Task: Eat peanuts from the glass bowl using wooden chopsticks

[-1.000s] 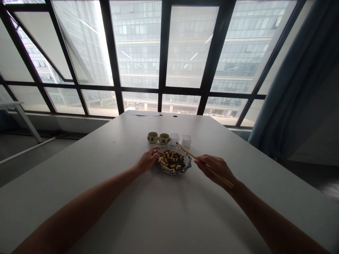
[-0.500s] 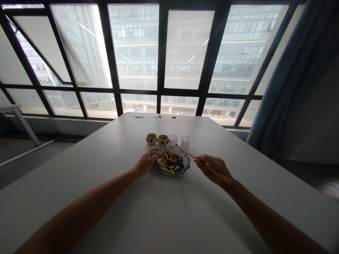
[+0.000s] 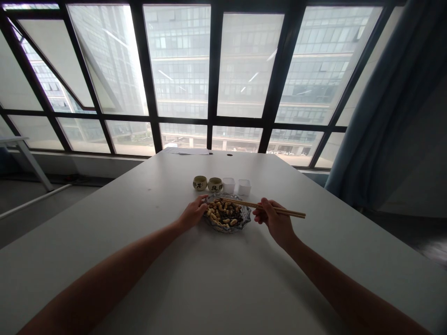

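A clear glass bowl (image 3: 246,217) with a wavy rim holds peanuts in shells (image 3: 213,215) and darker small pieces. My left hand (image 3: 193,213) grips the bowl's left rim, thumb on the edge. In my right hand (image 3: 275,218), to the right of the bowl, is a pair of wooden chopsticks (image 3: 289,212); they lie nearly level, and their tips are over the far part of the bowl's contents. Nothing can be made out between the tips. Behind the bowl stand two pale round cups with dark characters, a left one (image 3: 200,183) and a right one (image 3: 215,185).
Two small white square cups, one (image 3: 228,185) beside the round cups and another (image 3: 244,187) to its right, stand on the white table (image 3: 153,274). White sheets (image 3: 192,151) lie at the far end. A blue curtain (image 3: 370,107) hangs at the right.
My right hand has turned, swinging the chopsticks from a slant to nearly level, and their tips have moved left and down over the bowl. My left hand has stayed on the rim.
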`<state>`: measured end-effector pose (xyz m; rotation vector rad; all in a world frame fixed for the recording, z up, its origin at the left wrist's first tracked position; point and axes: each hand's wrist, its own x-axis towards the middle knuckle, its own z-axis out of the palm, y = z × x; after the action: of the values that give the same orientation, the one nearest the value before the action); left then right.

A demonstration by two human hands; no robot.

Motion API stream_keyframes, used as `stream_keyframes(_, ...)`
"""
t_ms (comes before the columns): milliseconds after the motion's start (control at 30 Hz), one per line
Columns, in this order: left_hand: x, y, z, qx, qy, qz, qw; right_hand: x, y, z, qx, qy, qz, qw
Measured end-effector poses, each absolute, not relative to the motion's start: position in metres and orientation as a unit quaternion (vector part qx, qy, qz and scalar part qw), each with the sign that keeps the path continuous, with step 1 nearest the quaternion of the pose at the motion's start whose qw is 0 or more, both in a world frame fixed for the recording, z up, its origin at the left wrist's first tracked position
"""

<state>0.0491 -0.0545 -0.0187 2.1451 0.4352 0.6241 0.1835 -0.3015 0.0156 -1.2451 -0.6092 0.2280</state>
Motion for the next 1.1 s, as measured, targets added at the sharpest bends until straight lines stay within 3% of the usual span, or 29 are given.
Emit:
stream_keyframes(133,0.049,-0.055,-0.018,0.858,0.174,0.252,0.412,0.195,-0.304,0.020,-0.566,-0.266,0.088,0.775)
stream_keyframes(267,0.049,-0.054,-0.018,0.862,0.171,0.254,0.403,0.227,-0.308,0.034,-0.587,-0.267,-0.008,0.765)
stream_keyframes(467,0.049,-0.054,-0.019,0.860,0.173,0.248,0.411,0.269,-0.305,0.046,-0.651,-0.345,-0.137,0.661)
stream_keyframes(700,0.050,-0.054,-0.019,0.852,0.180,0.251,0.422,0.269,-0.291,0.030,-0.684,-0.371,-0.146,0.611)
stream_keyframes(1100,0.050,-0.054,-0.021,0.853,0.176,0.261,0.416,0.270,-0.295,0.030,-0.698,-0.373,-0.143,0.595)
